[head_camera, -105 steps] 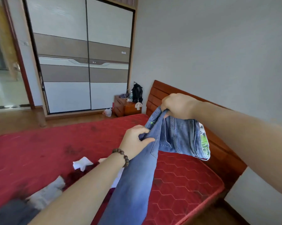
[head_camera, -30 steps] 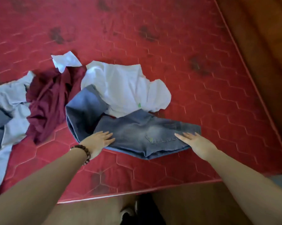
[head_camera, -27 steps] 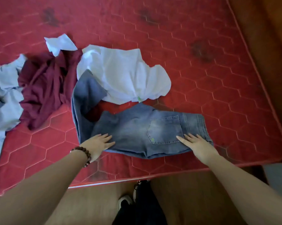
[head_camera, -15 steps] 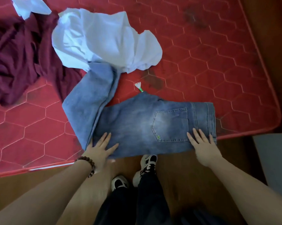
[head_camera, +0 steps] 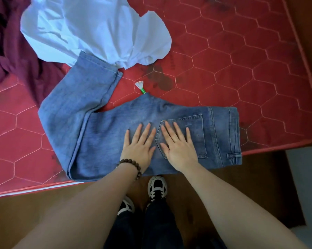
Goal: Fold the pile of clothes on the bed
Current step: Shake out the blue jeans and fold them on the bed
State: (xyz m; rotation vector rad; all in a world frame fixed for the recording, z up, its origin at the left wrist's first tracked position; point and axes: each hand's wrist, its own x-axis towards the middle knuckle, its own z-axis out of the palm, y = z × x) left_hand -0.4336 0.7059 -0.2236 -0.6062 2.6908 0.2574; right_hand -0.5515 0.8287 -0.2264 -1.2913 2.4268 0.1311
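Observation:
Blue jeans [head_camera: 97,133] lie flat along the near edge of the red mattress [head_camera: 259,72], waistband to the right, with the leg end bent back up to the left. My left hand [head_camera: 139,146], with a bead bracelet at its wrist, presses flat on the denim near the middle. Beside it my right hand [head_camera: 178,144] lies flat with fingers spread on the back pocket. A white garment [head_camera: 97,27] lies crumpled behind the jeans, overlapping the leg hem. A maroon garment [head_camera: 9,56] is bunched at the far left.
A small white and green tag [head_camera: 140,86] sticks out from behind the jeans. The mattress edge runs just under my wrists. My two shoes [head_camera: 157,187] stand on the wooden floor below. A wooden bed frame [head_camera: 306,33] borders the right side.
Both hands have slid inward from the two ends of the jeans to the middle and now lie side by side. The view has tilted further down and closer.

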